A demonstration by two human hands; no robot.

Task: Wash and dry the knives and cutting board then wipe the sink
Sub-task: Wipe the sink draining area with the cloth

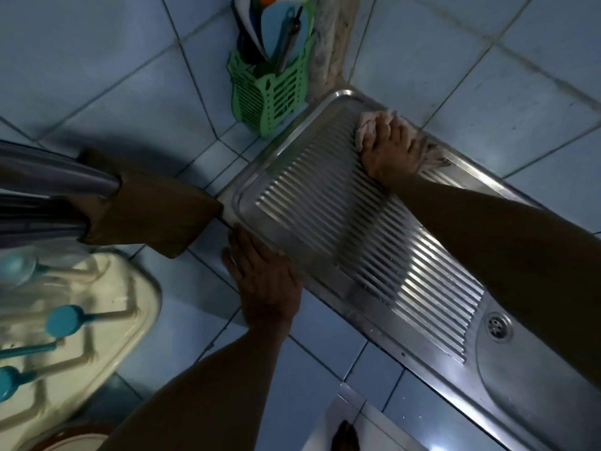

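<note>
Far left: cream dish rack (pixel 107 307) w/ teal-handled utensils, and a brown cutting board (pixel 146 206) standing on the tiled table beside some metal lids, so board looks washed & put up, I'd say. Next, my left hand (pixel 263 281) lies flat, fingers straight, on the near rim of the steel sink (pixel 253 187) — bracing only, that grip holds nothing. Up at the back, green caddy (pixel 270 92) by the wall corner holds knives & other tools upright; can't tell which are the washed ones, but they seem stowed. Mid-right: ribbed drainboard (pixel 374 249), part of the sink unit. My right hand (pixel 390 148) presses a pinkish cloth (pixel 369 125) on the drainboard's far corner, fingers curled over it. Far right: drain (pixel 497 327) & basin. Judgement: washing/drying prob. done; I'm on the last step, wiping. Basin likely yet to be wiped.
</note>
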